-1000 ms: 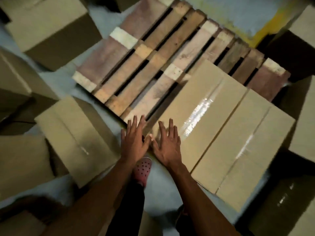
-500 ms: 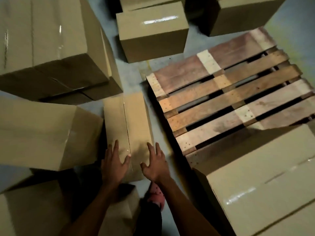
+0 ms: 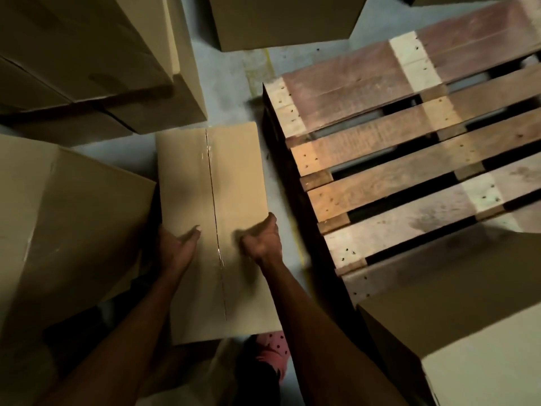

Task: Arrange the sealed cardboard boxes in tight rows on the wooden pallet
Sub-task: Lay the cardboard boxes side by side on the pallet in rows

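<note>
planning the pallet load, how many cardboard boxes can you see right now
5, maybe more out of frame: gripped box beside the pallet; large one at left; stack at upper left, possibly several; one at top centre; one on the pallet's near end.

We find no text, label, brand, number or sign that we can read anywhere. The cardboard box [image 3: 210,230] shows only plain brown card with a clear tape strip down its seam. The wooden pallet [image 3: 409,159] bears just nail heads and bare boards.
</note>
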`<state>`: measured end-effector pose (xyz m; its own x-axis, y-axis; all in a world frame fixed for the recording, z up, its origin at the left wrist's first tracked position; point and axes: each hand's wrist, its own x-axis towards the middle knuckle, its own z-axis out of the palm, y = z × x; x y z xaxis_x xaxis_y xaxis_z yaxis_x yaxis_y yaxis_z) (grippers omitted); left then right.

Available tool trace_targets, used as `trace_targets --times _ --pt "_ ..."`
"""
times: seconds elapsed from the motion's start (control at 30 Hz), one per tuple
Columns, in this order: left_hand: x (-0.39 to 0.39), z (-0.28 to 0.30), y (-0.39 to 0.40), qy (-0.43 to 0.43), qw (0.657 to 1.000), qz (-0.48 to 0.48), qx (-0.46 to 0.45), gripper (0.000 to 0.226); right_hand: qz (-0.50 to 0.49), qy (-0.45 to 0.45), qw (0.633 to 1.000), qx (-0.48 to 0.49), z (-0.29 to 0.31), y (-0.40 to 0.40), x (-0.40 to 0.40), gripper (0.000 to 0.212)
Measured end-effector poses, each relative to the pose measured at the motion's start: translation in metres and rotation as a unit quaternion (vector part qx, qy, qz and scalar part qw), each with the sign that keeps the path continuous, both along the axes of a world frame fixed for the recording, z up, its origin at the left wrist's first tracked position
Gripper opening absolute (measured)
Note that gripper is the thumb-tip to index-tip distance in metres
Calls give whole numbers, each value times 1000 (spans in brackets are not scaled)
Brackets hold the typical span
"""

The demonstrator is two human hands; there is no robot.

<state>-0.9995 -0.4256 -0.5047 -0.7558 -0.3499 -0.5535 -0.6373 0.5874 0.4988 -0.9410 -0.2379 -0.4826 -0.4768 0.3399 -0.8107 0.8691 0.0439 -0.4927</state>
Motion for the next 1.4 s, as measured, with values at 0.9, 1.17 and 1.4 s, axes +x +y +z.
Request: trace_targets --times 0.9,1.17,1.4 --pt "26 283 329 138 888 -438 -24 100 -380 140 908 108 258 214 141 83" --pt "49 203 465 91 797 -597 -8 106 -574 33 805 145 192 287 166 86" --pt "46 167 507 79 751 -655 -39 107 -624 -1 765 158 160 318 159 98"
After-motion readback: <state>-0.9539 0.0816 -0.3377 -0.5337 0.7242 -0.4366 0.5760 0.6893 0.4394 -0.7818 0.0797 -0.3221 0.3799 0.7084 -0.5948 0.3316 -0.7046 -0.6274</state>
